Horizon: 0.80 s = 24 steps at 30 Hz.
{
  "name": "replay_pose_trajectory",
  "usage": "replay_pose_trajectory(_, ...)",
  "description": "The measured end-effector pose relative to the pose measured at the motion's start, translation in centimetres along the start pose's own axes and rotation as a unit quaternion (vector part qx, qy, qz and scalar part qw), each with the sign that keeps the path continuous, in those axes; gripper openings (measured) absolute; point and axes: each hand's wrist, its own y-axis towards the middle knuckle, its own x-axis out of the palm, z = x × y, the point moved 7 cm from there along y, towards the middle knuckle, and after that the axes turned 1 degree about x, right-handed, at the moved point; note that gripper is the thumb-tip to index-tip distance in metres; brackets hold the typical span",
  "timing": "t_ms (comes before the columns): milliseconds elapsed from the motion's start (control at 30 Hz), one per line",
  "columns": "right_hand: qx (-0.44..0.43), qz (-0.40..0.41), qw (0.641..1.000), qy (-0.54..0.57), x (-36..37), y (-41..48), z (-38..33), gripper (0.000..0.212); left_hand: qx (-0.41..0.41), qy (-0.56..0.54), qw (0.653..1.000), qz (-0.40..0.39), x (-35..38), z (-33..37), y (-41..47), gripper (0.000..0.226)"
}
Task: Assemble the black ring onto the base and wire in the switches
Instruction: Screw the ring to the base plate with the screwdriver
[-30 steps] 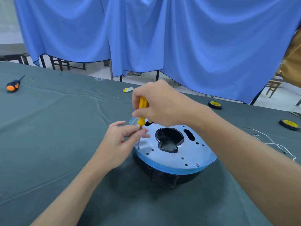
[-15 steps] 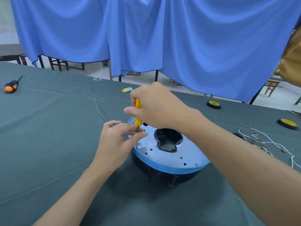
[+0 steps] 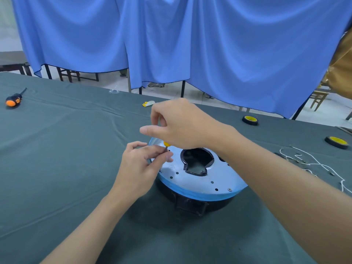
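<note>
Broadly, a blue curtain (image 3: 209, 44) hangs behind a table (image 3: 57, 168) draped in dark green cloth. Near its middle lies the base (image 3: 200, 182), a round plate with a pale blue face and a large shaped cutout. It sits on top of the black ring (image 3: 167, 193), which shows only as a dark band and a bracket under the near edge. Both look stiff and fairly light. The blue face seems smooth and may be slick, so the rim, gripped with ring and plate together, is probably the safest hold. The right hand (image 3: 182, 124) is curled over the handle of a yellow screwdriver (image 3: 166, 144), its forefinger stretched out and blurred. The left hand (image 3: 141, 168) pinches the shaft just above the plate's left edge and steadies the tip. Whether the tip sits in a screw is hidden by the fingers. Thin white wires (image 3: 314, 164) lie loose to the right, well apart from the base. They are limp and easily tangled, so best lifted by their ends. One screw (image 3: 230, 189) sits in the near right rim, with several holes beside it unfilled.
</note>
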Motion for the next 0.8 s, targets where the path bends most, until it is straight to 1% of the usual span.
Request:
replay_pose_trajectory(33,-0.013,-0.022,0.999,0.026,-0.3,-0.2,-0.3,0.023,0.002,-0.002,1.000,-0.015,0.1,0.0,0.0,0.024)
replay_pose_trajectory(100,-0.029,-0.055,0.997,0.040,-0.9,-0.5,-0.5,0.013,0.002,-0.010,0.999,-0.046,0.2,-0.2,0.1,0.027)
replay_pose_trajectory(167,-0.025,-0.052,0.997,0.042,-1.3,-0.5,-0.2,0.008,-0.012,-0.028,0.998,-0.059,0.2,-0.6,0.1,0.023)
replay_pose_trajectory(200,-0.021,-0.039,0.998,0.038,-1.5,-0.4,-0.1,0.007,-0.019,-0.036,0.998,-0.051,0.1,-0.6,0.0,0.018)
replay_pose_trajectory(267,-0.007,-0.006,1.000,0.019,-1.3,-0.2,0.1,0.021,-0.034,-0.048,0.998,-0.009,-0.2,-0.6,-0.1,0.009)
replay_pose_trajectory(300,0.004,0.006,1.000,0.016,-1.1,-0.1,0.2,0.028,-0.040,-0.048,0.998,0.008,-0.4,-0.5,-0.2,0.009)
replay_pose_trajectory(367,0.012,0.025,0.999,0.021,-0.8,-0.2,0.3,0.035,-0.034,-0.040,0.999,0.010,-0.4,-0.2,-0.1,0.013)
replay_pose_trajectory(400,0.002,0.028,0.999,0.027,-0.8,-0.3,0.2,0.033,-0.032,-0.034,0.999,-0.002,-0.3,-0.2,-0.1,0.016)
replay_pose_trajectory(467,-0.031,0.012,0.997,0.064,-1.5,-0.5,-0.2,0.015,-0.034,-0.034,0.998,-0.034,0.0,-0.4,0.0,0.019)
replay_pose_trajectory(500,-0.042,-0.001,0.996,0.085,-1.8,-0.6,-0.3,0.010,-0.036,-0.042,0.997,-0.050,0.1,-0.6,0.0,0.020)
replay_pose_trajectory(533,-0.049,-0.012,0.994,0.101,-2.2,-0.7,-0.4,0.010,-0.036,-0.047,0.996,-0.061,0.2,-0.6,0.0,0.021)
replay_pose_trajectory(600,-0.044,-0.010,0.995,0.094,-2.5,-0.8,-0.1,0.004,-0.024,-0.048,0.997,-0.057,0.2,-0.5,0.0,0.019)
replay_pose_trajectory(667,-0.023,0.021,0.998,0.056,-2.2,-0.7,0.2,0.020,-0.017,-0.042,0.999,-0.017,-0.1,-0.4,0.0,0.008)
replay_pose_trajectory(700,-0.011,0.032,0.999,0.042,-1.9,-0.6,0.4,0.028,-0.015,-0.038,0.999,-0.002,-0.2,-0.4,0.0,0.007)
replay_pose_trajectory(733,-0.003,0.035,0.999,0.024,-1.6,-0.5,0.5,0.034,-0.012,-0.034,0.999,0.000,-0.2,-0.3,0.0,0.011)
replay_pose_trajectory(767,-0.002,0.024,1.000,0.010,-1.3,-0.4,0.5,0.035,-0.007,-0.029,1.000,-0.008,-0.1,-0.1,0.0,0.017)
replay_pose_trajectory(800,-0.008,0.001,1.000,0.007,-0.9,-0.4,0.4,0.031,-0.005,-0.027,0.999,-0.021,0.0,-0.1,0.0,0.021)
